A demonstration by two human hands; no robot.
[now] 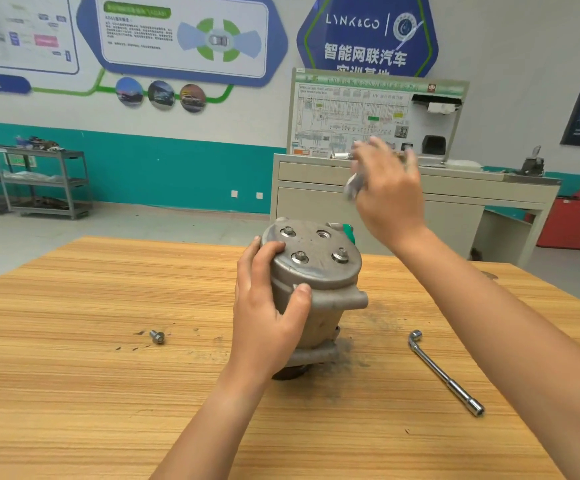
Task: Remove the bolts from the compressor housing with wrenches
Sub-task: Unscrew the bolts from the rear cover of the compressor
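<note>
Housing: the housing [316, 299] stands on end near the middle of the worktop [74, 393], flat end face up.
Left hand: the left hand [271, 313] grips the housing's side at 9 o'clock, fingers over the rim and thumb on the near wall.
Right hand: the right hand [390, 199] is raised clear of the housing at 1 o'clock, its fingers curled round a blurred metal piece [353, 186]. I cannot tell whether that is a bolt or a tool.
Seated bolts: three sit in the end face, at 10 o'clock [288, 232], 7 o'clock [299, 257] and 4 o'clock [340, 254].
Open hole: a hole [323, 233] shows at 1 o'clock on the face, beside a green cap [349, 232].
Loose bolt: one bolt [157, 337] lies on the worktop at 8 o'clock from the housing, well apart.
Wrench: an L-shaped socket wrench [445, 374] lies at 4 o'clock, untouched.
Step in hand: probably between bolts, with one out and three to go.
Doing it well: put the held piece down away from the edge, then seat the socket square and fully down on a bolt head before turning.
Bracing: keep the left grip low and firm so the housing does not twist or tip under torque.
Order: crack each bolt loose first, then spin them out.
Risk: a tilted socket may round the head, and loose bolts can roll.
</note>
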